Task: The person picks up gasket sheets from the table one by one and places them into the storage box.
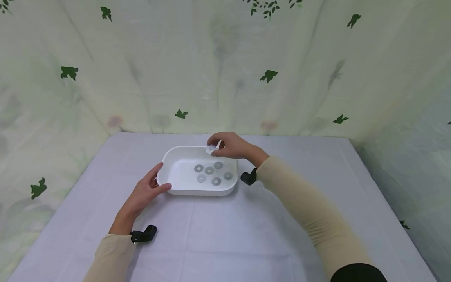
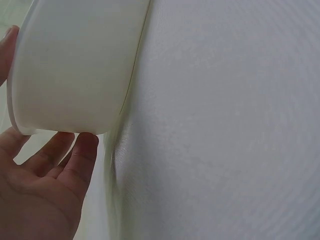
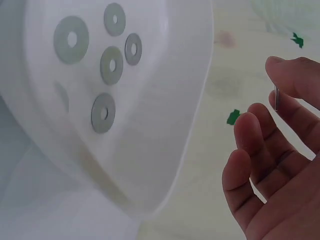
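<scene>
A white plastic tray (image 1: 181, 184) with rounded corners sits on the cloth-covered table. Several flat metal washers (image 1: 216, 181) lie spread over the middle and right of its floor. My left hand (image 1: 142, 192) grips the tray's left end, thumb at the front rim and fingers against the end wall, as the left wrist view also shows. At the far rim, my right hand (image 1: 233, 147) pinches one washer (image 3: 277, 98) between thumb and index finger. That washer appears edge-on in the right wrist view, where the other fingers are loosely bent.
A white cloth (image 1: 225, 231) covers the table. Behind it hangs a pale curtain (image 1: 197, 74) with green leaf prints, close past the table's far edge. Black wrist cameras (image 1: 144, 234) jut out from both wrists.
</scene>
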{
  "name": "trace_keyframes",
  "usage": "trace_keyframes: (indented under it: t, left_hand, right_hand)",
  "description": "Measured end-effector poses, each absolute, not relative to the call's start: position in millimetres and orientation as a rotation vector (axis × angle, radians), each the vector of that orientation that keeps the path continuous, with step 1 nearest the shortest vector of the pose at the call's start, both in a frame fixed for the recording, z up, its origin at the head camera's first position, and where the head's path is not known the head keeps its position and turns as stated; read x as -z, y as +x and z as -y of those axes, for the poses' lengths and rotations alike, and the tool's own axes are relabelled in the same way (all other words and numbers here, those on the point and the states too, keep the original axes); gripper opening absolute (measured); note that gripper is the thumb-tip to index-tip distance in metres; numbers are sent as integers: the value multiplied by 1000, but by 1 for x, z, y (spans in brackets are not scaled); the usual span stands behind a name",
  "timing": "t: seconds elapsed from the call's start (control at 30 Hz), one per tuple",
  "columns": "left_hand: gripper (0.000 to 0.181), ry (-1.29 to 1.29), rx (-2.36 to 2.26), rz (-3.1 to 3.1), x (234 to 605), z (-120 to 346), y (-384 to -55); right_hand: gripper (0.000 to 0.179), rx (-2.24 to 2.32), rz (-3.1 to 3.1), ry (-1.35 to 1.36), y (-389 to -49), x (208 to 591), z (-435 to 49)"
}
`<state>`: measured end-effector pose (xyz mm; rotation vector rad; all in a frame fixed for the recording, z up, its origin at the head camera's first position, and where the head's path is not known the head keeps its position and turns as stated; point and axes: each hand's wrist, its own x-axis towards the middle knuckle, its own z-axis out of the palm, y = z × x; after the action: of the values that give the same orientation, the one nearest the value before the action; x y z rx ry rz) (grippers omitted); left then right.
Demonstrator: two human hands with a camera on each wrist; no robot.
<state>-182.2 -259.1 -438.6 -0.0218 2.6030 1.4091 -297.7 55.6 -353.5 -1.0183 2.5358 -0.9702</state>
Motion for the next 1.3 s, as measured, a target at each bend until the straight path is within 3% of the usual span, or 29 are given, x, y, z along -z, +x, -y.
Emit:
trace_keyframes:
  t: [0.5, 1.2, 1.3]
  left_hand:
    - [94, 21, -1502, -2559, 440, 258, -185]
    - [94, 21, -1498, -2560, 445, 261, -186]
    - [95, 15, -1499, -2560, 446, 261, -186]
  right_hand:
    - [36, 977, -2406, -1059, -283, 370, -1]
    - [33, 944, -2388, -1082, -281, 383, 7]
    - [40, 933, -2392, -1077, -280, 384, 8]
